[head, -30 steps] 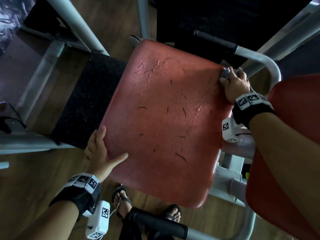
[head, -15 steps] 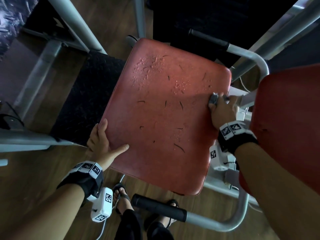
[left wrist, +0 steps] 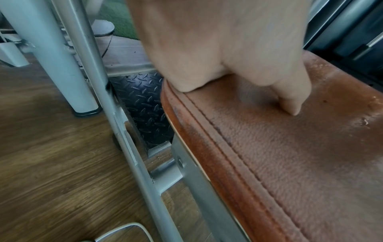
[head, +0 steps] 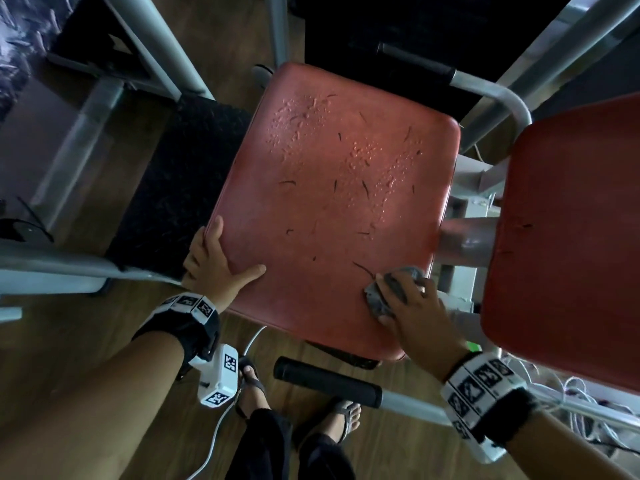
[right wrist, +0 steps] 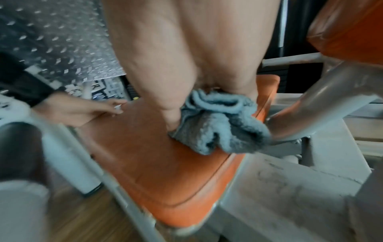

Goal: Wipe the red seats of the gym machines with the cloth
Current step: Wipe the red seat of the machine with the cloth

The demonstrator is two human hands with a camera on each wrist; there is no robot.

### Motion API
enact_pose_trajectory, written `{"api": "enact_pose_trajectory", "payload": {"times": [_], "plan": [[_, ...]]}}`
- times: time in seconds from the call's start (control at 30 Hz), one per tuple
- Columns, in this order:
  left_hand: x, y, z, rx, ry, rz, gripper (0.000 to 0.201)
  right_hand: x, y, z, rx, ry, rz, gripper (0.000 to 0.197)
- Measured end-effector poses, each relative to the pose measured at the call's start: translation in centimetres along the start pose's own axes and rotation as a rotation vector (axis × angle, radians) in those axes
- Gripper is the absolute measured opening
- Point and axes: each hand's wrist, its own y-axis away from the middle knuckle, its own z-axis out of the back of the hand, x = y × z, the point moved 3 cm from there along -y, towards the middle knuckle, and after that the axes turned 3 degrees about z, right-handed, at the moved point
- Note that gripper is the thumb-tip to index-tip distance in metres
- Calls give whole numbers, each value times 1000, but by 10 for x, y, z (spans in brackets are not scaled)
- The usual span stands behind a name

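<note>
A worn red seat (head: 329,209) with dark hairs and cracked patches fills the middle of the head view. My right hand (head: 401,292) grips a bunched grey cloth (head: 375,297) and presses it onto the seat's near right corner. The right wrist view shows the cloth (right wrist: 219,127) crumpled under my fingers on the seat (right wrist: 165,172). My left hand (head: 218,261) rests on the seat's left edge, fingers straight along the side and thumb flat on top. In the left wrist view the thumb (left wrist: 290,98) touches the stitched leather (left wrist: 290,163).
A second red pad (head: 568,237) stands close on the right. Grey steel frame tubes (head: 152,57) surround the seat. A black-gripped handle (head: 325,382) lies in front of it, above my sandalled feet. Black tread plate (head: 173,188) sits to the left on a wooden floor.
My right hand has dragged the cloth from the seat's far right corner down along the right edge to the near right corner. The left hand has stayed on the left edge.
</note>
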Motion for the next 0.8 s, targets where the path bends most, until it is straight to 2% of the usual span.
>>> {"api": "enact_pose_trajectory", "payload": {"times": [0.1,0.23,0.33,0.4,0.47,0.6,0.73,0.8], "plan": [[1,0,0,-9,5,-14,117,1,6,-5,-15,-68,58,53],[3,-1,0,-9,19,-32,117,9,-8,10,-96,81,213,48],[2,-1,0,2,20,-31,116,14,-16,27,-162,89,186,49],[2,-1,1,4,19,-30,116,14,-8,20,-108,133,203,43],[2,-1,1,-2,26,-34,116,12,1,7,34,222,245,45],[3,-1,0,2,35,-37,115,5,-7,8,-42,110,76,62],[2,-1,0,-1,43,-33,116,11,-26,20,-98,141,70,59],[1,-1,1,1,33,-28,116,11,-25,14,-76,144,68,61]]}}
